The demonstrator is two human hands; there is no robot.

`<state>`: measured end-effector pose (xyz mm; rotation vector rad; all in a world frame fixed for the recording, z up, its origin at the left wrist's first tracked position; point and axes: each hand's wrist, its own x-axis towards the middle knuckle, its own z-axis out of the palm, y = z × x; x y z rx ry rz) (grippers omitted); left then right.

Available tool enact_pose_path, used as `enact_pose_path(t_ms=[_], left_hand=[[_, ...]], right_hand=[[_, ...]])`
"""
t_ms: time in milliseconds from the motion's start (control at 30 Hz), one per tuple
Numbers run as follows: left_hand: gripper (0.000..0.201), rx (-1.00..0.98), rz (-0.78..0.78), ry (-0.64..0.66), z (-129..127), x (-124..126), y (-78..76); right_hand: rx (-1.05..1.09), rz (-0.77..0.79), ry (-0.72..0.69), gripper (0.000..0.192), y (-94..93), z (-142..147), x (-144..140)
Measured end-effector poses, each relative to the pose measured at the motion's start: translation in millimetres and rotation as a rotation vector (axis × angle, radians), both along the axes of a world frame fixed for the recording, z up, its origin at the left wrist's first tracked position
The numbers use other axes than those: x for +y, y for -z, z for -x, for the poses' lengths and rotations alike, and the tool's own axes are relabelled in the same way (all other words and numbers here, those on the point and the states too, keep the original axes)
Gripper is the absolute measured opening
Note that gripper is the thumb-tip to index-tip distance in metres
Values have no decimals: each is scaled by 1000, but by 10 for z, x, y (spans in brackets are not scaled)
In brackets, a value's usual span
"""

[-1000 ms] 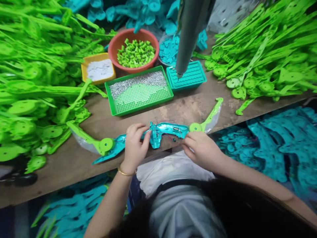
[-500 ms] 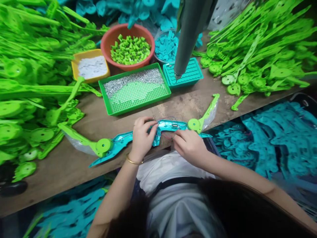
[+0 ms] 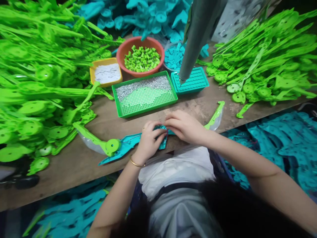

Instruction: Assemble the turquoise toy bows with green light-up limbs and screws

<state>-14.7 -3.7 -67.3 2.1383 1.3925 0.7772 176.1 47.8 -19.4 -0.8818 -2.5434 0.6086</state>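
Note:
A bow-shaped toy shell [image 3: 128, 141] in blue plastic lies along the front of the bench. Its left end carries a green arm [image 3: 96, 141] with a round hub and a clear piece; the matching green arm [image 3: 215, 117] at the right is partly covered by my right forearm. My left hand [image 3: 150, 138] is closed on the middle of the shell, by the handle stub. Meeting it there, my right hand [image 3: 184, 127] has its fingertips pinched together over the shell. A thin red wire shows under those fingertips; what they pinch is hidden.
A green tray [image 3: 146, 110] of small metal screws stands behind the shell. A power screwdriver [image 3: 195, 43] hangs over a teal tray [image 3: 203, 81]. Further back are a red bowl [image 3: 120, 62], a yellow tray [image 3: 92, 74] and heaps of green arms [image 3: 262, 62] on both sides.
My right hand has moved left and up, from the shell's lower right edge to its middle beside my left hand. It now covers the shell's right half. The view has shifted slightly.

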Motion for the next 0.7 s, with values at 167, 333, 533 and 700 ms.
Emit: enact_pose_path(t_ms=[167,333,533,700], left_hand=[[18,-131,12,-154,-25,-50,-93],[17,-117,-12,-195,-87,-126,-132],[20,86,-22,-113,-54,-212,-2],[26,268,-79,-72,-49,-189,50]], right_hand=[[85,251,50,17,98,-10,206],[188,447,129,16,163,-19,257],[313,709,256,15,255,-23,262],[297,667,142,23,192,-104,235]])
